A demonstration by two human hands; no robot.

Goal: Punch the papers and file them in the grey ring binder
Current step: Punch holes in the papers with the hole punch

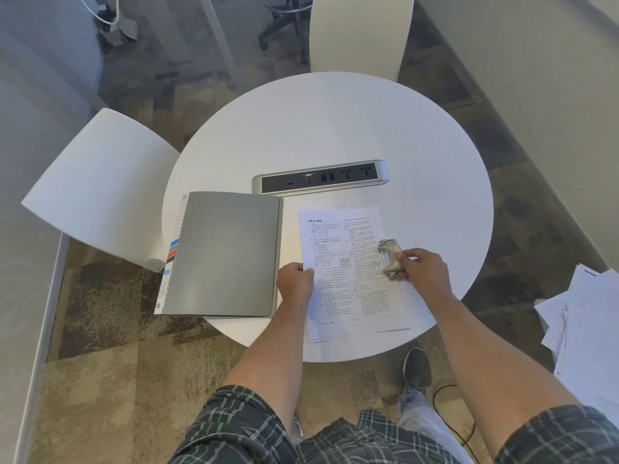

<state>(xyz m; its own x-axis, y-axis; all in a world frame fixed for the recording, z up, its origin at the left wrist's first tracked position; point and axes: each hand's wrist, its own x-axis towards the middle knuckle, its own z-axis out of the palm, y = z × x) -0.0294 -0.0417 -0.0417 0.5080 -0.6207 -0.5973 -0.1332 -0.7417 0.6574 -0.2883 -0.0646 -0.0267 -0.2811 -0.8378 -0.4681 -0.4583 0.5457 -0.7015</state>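
Gripping punch (390,260) w/ right hand (422,269) | long axis near-far | papers (351,272) lengthwise same

A round white table (335,128) carries a silver power and socket strip (321,177) near its middle. On its near left lies a closed grey ring binder (227,252), its near left corner jutting past the table's rim. Just to the right of it lies a stack of printed papers (351,272), with a metal hole punch (390,259) on its right edge.
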